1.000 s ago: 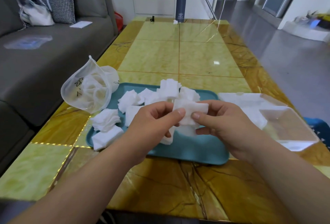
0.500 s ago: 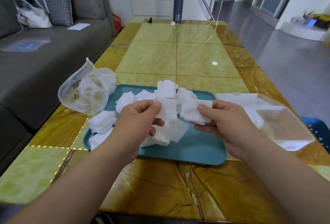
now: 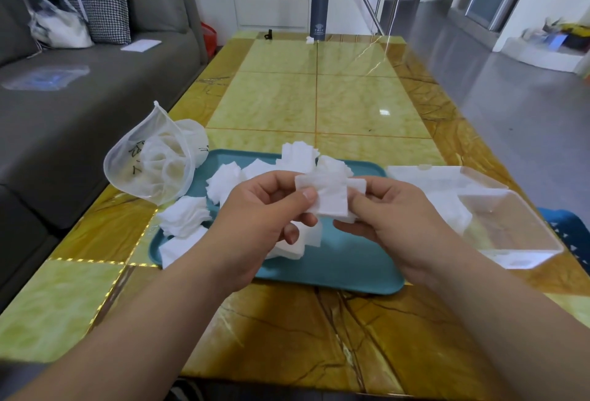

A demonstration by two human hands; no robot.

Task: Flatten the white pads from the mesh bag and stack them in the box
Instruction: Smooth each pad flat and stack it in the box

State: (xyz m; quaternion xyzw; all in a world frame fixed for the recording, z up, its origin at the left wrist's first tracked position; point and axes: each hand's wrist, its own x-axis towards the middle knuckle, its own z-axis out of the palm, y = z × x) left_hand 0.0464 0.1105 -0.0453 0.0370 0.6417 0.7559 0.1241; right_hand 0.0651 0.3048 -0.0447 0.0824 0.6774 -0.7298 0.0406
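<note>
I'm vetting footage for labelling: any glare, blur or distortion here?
Head view: a small glare spot and a reflected streak on the glossy table; wide-angle bending toward the edges; the pad, left hand and right hand look sharp; the clear box is faint.

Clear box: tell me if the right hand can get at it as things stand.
Probably yes. The clear box lies open just right of the right hand, with nothing between them; the hand pinches a pad together with the left hand.

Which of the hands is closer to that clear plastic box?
Right. The right hand is next to the clear box; the left hand is farther off, toward the mesh bag.
</note>
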